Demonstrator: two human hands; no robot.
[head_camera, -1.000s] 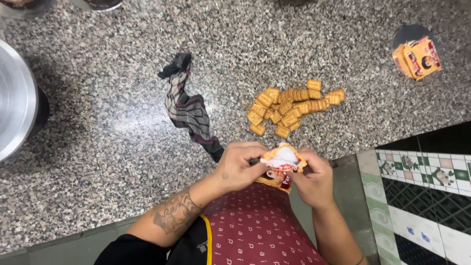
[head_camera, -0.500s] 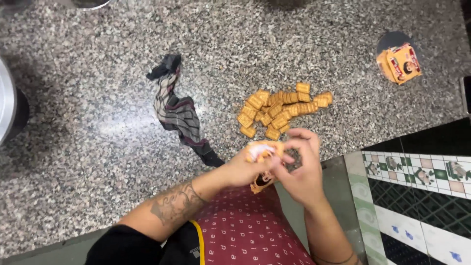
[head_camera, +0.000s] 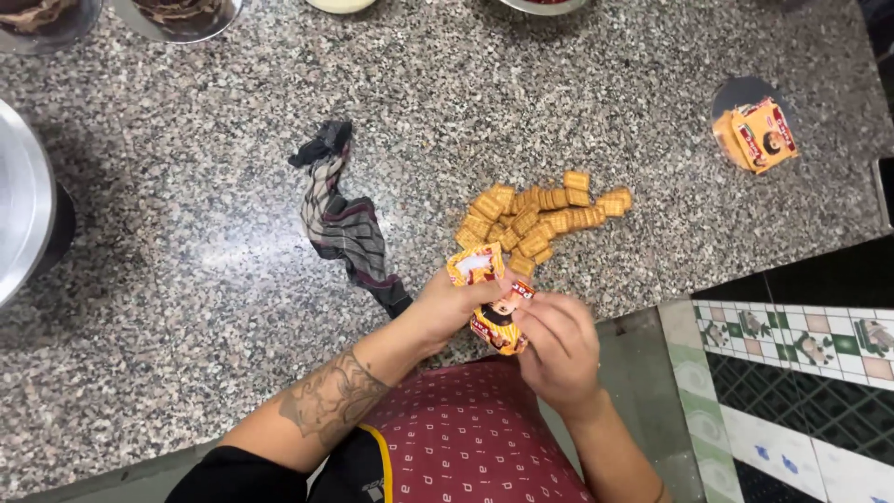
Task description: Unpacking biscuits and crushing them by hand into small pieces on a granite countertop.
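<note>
Both my hands grip a small yellow-and-red biscuit packet (head_camera: 489, 296) at the near edge of a speckled granite counter (head_camera: 186, 242). My left hand (head_camera: 447, 305) pinches its upper torn end; my right hand (head_camera: 557, 346) holds the lower part. Just beyond the packet lies a pile of square golden biscuits (head_camera: 538, 219), loose on the stone. A second yellow packet (head_camera: 756, 135) stands alone at the far right of the counter.
A crumpled striped cloth (head_camera: 346, 222) lies left of the biscuits. A large steel vessel (head_camera: 23, 214) sits at the left edge, with bowls (head_camera: 177, 14) along the top. Patterned tiles (head_camera: 792, 340) border the counter's lower right.
The view shifted, so everything sits lower and further right in frame. My hands have kept hold of the packet and drawn it up closer to the biscuit pile.
</note>
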